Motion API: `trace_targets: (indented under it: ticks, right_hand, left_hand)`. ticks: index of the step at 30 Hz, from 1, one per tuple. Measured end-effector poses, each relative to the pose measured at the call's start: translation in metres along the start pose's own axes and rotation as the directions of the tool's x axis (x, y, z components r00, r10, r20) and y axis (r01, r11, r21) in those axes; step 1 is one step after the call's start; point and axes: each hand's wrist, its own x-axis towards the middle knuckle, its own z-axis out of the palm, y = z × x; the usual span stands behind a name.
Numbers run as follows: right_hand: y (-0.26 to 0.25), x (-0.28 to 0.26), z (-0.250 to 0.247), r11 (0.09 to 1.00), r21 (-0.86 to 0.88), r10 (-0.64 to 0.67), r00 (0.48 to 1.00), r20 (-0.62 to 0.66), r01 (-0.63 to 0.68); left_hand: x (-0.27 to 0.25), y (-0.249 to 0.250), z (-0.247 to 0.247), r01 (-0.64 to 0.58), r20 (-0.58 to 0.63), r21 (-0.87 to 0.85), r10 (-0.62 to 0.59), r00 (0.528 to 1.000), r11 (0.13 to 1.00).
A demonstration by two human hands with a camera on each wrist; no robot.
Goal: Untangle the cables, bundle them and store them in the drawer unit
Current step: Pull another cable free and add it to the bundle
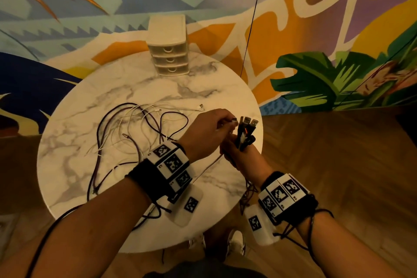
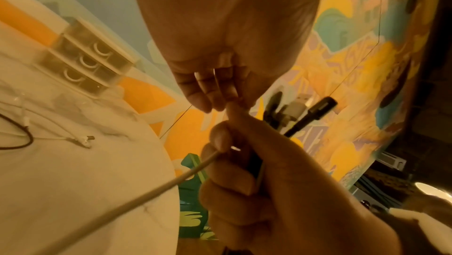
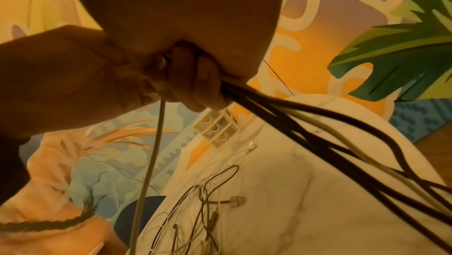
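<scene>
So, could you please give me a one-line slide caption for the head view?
Right hand grips gathered plug ends; left hand adds another, tangled cables on the marble table.

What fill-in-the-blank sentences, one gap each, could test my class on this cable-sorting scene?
1. The drawer unit has ____ drawers, all closed.
2. The gathered plug ends are gripped in the ____ hand.
3. The left hand pinches a plug beside that bunch, while loose cables lie on the round ____ table.

Missing words: three; right; marble
</scene>
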Motion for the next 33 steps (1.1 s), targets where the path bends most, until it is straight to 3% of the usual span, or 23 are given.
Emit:
trace_targets:
  ticks: [3, 7, 13, 17, 24, 26, 29, 31, 33]
  right_hand:
    - [0.000, 0.002, -0.004, 0.999, -0.038, 0.007, 1.000, -0.021, -0.008]
    - [-0.001, -0.001, -0.010, 0.999, -0.033, 0.038, 0.998, 0.053, -0.036]
    - [0.001, -0.001, -0.013, 0.998, -0.052, 0.045, 0.991, 0.123, -0.039]
    - [0.000, -0.002, -0.013, 0.999, 0.029, 0.020, 0.998, 0.055, -0.022]
    - [-0.006, -0.009, -0.008, 1.000, 0.031, -0.004, 1.000, -0.016, 0.005]
    - [-0.003, -0.008, -0.009, 0.999, 0.028, -0.029, 0.996, -0.080, 0.031]
    - [0.008, -0.003, -0.013, 0.997, -0.057, -0.055, 0.979, -0.198, 0.044]
    - [0.013, -0.001, -0.018, 0.994, -0.101, -0.067, 0.959, -0.277, 0.040]
    - [0.014, -0.001, -0.022, 0.992, -0.116, -0.087, 0.949, -0.302, 0.053]
  left_hand:
    - [0.002, 0.008, 0.006, -0.017, 0.025, 0.008, 0.017, 1.000, 1.000]
    - [0.005, 0.017, 0.012, -0.050, 0.059, -0.042, 0.052, 0.997, 0.998]
    - [0.004, 0.024, 0.020, -0.106, 0.011, -0.100, 0.108, 0.994, 0.989]
    - [0.003, 0.029, 0.021, -0.147, -0.011, -0.122, 0.147, 0.989, 0.982]
    - [0.001, 0.026, 0.024, -0.089, 0.019, -0.165, 0.093, 0.995, 0.982]
    - [-0.001, 0.025, 0.025, -0.125, -0.029, -0.155, 0.122, 0.992, 0.980]
    - [-0.010, 0.010, 0.023, -0.060, -0.173, -0.238, 0.019, 0.985, 0.970]
    - [-0.021, -0.010, 0.026, 0.072, -0.089, -0.216, -0.093, 0.992, 0.974]
    - [-0.036, -0.033, 0.035, 0.216, 0.198, -0.055, -0.201, 0.959, 0.975]
